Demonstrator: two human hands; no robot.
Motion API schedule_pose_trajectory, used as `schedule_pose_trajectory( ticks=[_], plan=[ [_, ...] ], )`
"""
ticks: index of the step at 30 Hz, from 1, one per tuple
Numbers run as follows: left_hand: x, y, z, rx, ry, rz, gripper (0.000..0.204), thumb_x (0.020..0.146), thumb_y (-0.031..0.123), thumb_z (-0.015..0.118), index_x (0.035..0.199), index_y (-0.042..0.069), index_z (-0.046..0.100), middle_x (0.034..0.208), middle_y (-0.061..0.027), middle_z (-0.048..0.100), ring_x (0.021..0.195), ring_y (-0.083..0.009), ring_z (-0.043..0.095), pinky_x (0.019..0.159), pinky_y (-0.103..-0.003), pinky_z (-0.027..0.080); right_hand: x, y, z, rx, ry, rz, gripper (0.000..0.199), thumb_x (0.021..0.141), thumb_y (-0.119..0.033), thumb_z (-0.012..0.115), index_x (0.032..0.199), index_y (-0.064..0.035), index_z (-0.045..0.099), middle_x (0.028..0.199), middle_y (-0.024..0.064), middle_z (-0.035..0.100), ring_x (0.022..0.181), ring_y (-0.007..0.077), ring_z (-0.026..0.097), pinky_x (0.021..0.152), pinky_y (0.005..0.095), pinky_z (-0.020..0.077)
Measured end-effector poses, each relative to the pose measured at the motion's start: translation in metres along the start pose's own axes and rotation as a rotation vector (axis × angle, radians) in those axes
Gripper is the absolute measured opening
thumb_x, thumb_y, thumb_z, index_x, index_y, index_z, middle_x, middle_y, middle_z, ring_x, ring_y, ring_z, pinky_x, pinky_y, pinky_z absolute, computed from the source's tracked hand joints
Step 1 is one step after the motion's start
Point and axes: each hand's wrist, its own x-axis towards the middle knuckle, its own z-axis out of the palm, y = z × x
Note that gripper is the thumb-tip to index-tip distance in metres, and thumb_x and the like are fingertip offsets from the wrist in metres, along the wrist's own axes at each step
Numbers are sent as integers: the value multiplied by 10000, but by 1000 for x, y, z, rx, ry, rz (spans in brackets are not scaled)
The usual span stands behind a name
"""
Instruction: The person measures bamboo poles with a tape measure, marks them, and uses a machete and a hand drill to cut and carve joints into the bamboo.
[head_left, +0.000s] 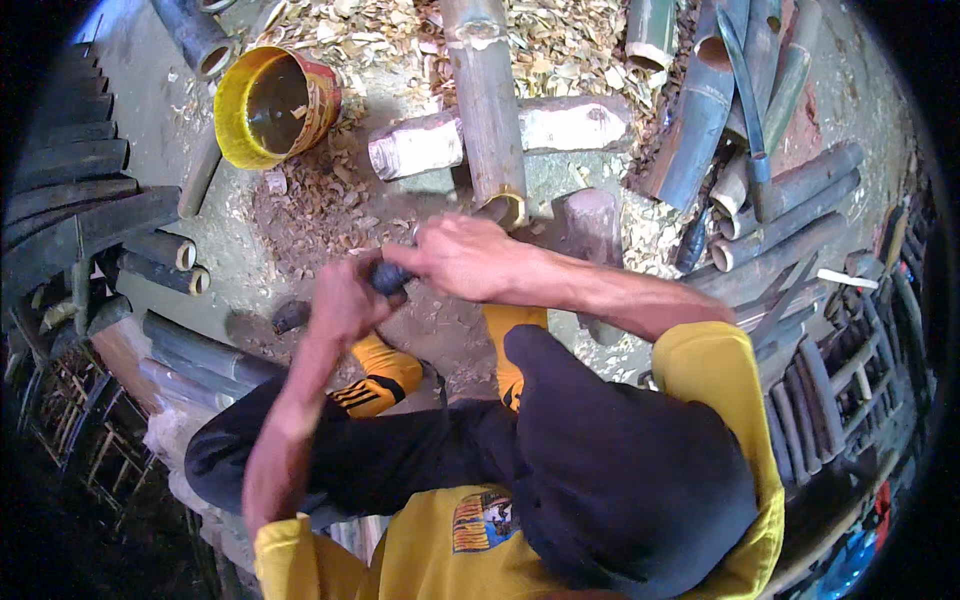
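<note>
Head view: both hands meet around mid-frame on a dark handle [388, 277], probably a knife or chopper, blade hidden. Left hand [345, 300] has its fingers closed round the handle; right hand [462, 255] is clamped over the top end. Just above them, the cut end of a thick bamboo pole [487, 100] rests on a wooden block [500, 135], shavings everywhere, yellow bucket [275, 105] upper left. Looks like the splitting step; the next move probably needs the edge set square on the pole's end.
</note>
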Motion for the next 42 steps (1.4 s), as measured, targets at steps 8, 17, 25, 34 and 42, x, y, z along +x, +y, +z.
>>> schedule_pose_trajectory(
  ticks=[8,17,25,34,42],
  plan=[
    [102,74,-110,806,-140,762,162,584,115,619,741,78,634,640,-131,598,601,-282,609,537,-389,489,12,-5,5,550,733,281,436,728,-19,526,1130,23,362,945,298,526,847,471,533,722,511,435],
    [-30,0,51,-365,-27,-143,394,554,159,750,920,66,637,773,-146,656,693,-286,646,667,-347,504,-24,8,22,2,-129,-67,341,789,-150,508,1126,-160,456,622,140,573,607,352,616,493,433,464],
    [52,37,-83,482,-133,436,253,597,156,673,832,80,618,722,-137,629,661,-324,619,605,-409,504,-2,5,35,187,636,44,556,710,-58,568,1249,-79,435,898,208,581,733,343,611,616,439,489],
    [-65,32,131,-581,157,-292,336,584,133,703,879,16,592,710,-73,605,652,-147,571,638,-305,467,-28,13,31,-188,-346,-335,171,804,-157,498,952,-144,584,695,115,620,676,305,645,491,415,511],
    [11,17,-32,82,-12,93,359,565,162,714,907,73,644,772,-171,644,705,-319,639,669,-381,509,-4,8,-5,16,229,-2,211,779,-159,526,979,-103,567,738,131,630,752,300,645,604,440,521]
  ],
)
